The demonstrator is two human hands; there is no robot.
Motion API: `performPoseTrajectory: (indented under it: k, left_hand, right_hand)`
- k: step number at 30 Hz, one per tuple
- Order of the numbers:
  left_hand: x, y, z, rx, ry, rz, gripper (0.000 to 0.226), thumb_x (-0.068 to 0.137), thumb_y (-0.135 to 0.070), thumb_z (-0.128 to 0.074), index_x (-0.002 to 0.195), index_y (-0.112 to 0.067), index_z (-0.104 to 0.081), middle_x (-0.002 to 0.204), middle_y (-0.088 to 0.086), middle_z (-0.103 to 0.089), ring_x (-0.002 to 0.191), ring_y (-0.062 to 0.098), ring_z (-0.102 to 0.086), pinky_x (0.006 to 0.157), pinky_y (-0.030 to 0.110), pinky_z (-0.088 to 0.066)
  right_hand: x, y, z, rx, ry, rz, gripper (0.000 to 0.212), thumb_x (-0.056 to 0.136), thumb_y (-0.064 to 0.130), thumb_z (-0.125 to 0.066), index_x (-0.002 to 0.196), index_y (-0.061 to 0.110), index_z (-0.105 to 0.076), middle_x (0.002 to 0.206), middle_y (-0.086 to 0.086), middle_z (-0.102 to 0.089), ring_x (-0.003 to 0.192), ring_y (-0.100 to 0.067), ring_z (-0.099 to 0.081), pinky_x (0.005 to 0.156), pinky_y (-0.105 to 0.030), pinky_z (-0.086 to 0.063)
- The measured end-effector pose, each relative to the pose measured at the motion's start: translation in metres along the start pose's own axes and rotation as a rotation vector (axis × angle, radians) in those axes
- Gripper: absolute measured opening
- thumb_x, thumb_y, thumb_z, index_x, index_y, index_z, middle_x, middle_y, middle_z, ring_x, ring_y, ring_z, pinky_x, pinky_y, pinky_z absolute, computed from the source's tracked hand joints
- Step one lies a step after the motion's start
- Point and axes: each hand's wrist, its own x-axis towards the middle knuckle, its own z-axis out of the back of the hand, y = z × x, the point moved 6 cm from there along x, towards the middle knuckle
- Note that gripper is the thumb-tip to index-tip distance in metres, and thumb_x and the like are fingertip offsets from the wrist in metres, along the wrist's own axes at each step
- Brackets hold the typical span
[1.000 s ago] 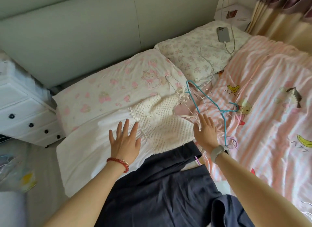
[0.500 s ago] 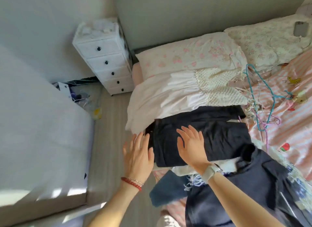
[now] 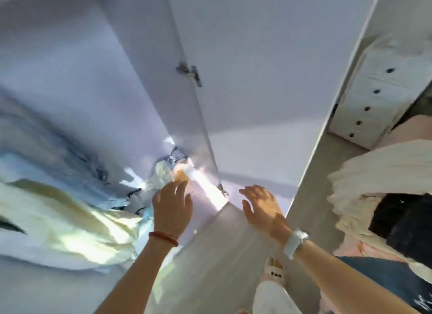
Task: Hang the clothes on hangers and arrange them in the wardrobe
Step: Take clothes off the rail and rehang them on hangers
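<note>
Both grips empty at the open wardrobe, nothing on a hanger yet.

My left hand (image 3: 172, 208) and right hand (image 3: 263, 207) hang spread and hold nothing; hung clothes (image 3: 70, 210) sit left of them, the wardrobe door (image 3: 257, 79) ahead, the unhung clothes (image 3: 383, 196) on the bed to the right. I judge the next move needs a garment and a hanger.

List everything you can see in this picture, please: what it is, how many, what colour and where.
Open wardrobe door: one, white, centre, metal hinge on its edge.
Clothes in the wardrobe: several, pale yellow, white and blue-grey, left.
Chest of drawers with dark knobs: one, white, upper right.
Cream ruffled garment: one, right, on the bed.
Dark folded garment: one, black, right, beside the cream one.
Wooden floor: pale grey, bottom centre.
Left hand: open, red bracelet, by the wardrobe clothes.
Right hand: open, white watch, empty.
</note>
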Motion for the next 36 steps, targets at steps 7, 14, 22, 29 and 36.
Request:
performPoseTrajectory:
  k: [7,14,22,29,36]
  left_hand:
    - [-0.01,0.176,0.114,0.077,-0.312,0.368,0.032,0.083,-0.011,-0.054,0.114,-0.003,-0.061,0.119,0.017,-0.059,0.112,0.033,-0.054,0.089,0.048,-0.041]
    - [0.012,0.296,0.21,0.173,-0.567,0.511,0.038,0.083,-0.017,-0.048,0.117,-0.004,-0.059,0.123,0.017,-0.056,0.112,0.036,-0.051,0.088,0.049,-0.038]
    - [0.067,0.371,0.238,0.255,-0.466,0.52,0.04,0.088,-0.02,-0.051,0.129,-0.016,-0.051,0.14,0.006,-0.043,0.136,0.024,-0.028,0.101,0.051,-0.021]
    - [0.084,0.369,0.213,0.456,-0.278,0.347,0.042,0.088,-0.037,-0.035,0.121,-0.029,-0.058,0.133,-0.004,-0.053,0.128,0.031,-0.042,0.095,0.067,-0.026]
    - [0.091,0.377,0.193,0.376,-0.238,0.345,0.047,0.09,-0.037,-0.029,0.129,-0.025,-0.052,0.137,-0.004,-0.049,0.131,0.029,-0.039,0.098,0.066,-0.023]
  right_hand:
    - [0.079,0.188,-0.043,0.037,0.033,0.425,0.034,0.091,0.014,-0.047,0.124,0.011,-0.055,0.127,-0.007,-0.057,0.121,-0.024,-0.048,0.103,-0.032,-0.033]
    - [0.171,0.36,-0.079,0.298,0.126,0.574,0.03,0.094,0.009,-0.042,0.12,0.007,-0.057,0.12,-0.009,-0.06,0.114,-0.023,-0.053,0.1,-0.027,-0.035]
    - [0.253,0.542,-0.087,0.842,0.515,0.324,0.023,0.095,0.008,-0.038,0.108,-0.005,-0.052,0.111,-0.025,-0.059,0.098,-0.039,-0.056,0.082,-0.04,-0.048]
    - [0.289,0.556,-0.092,0.901,0.435,0.041,0.019,0.09,0.009,-0.046,0.073,0.013,-0.053,0.056,-0.003,-0.036,0.042,-0.012,-0.031,0.035,-0.017,-0.026]
    - [0.322,0.538,-0.049,0.862,0.051,0.2,0.025,0.091,0.002,-0.043,0.092,-0.005,-0.067,0.062,0.009,-0.045,0.059,-0.002,-0.039,0.065,-0.017,-0.035]
